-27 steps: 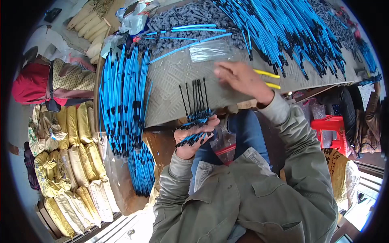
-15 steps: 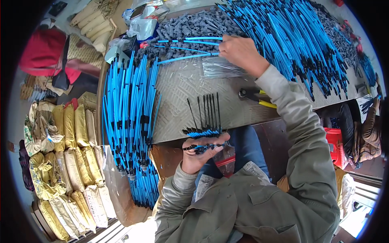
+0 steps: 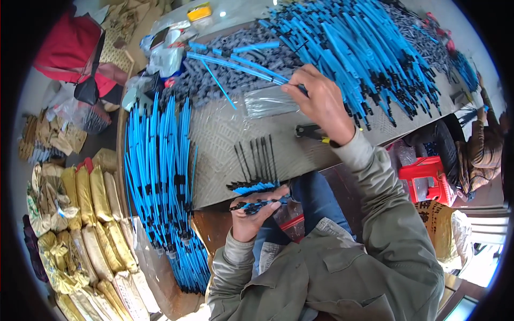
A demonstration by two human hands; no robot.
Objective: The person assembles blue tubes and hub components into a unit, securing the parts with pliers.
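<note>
Near the table's front edge my left hand is closed around a bundle of blue tubes with black fittings. Several thin black stems point away from it over the tabletop. My right hand, farther out, pinches the near ends of a few long blue tubes that slant up to the left. Under them spreads a heap of small grey plastic fittings. A flat pack of clear thin strips lies just left of my right hand. Dark-jawed pliers with yellow handles are partly hidden by my right wrist.
A large pile of blue tubes with black ends covers the far right of the table. Another stack of blue tubes hangs over its left edge. Yellowish sacks stand at left. A red stool and another person are at right.
My right hand has drawn the long tubes nearer, and they now slant more. A thin blue tube crosses the pile's near side. My left hand keeps its bundle; the whole view has shifted.
</note>
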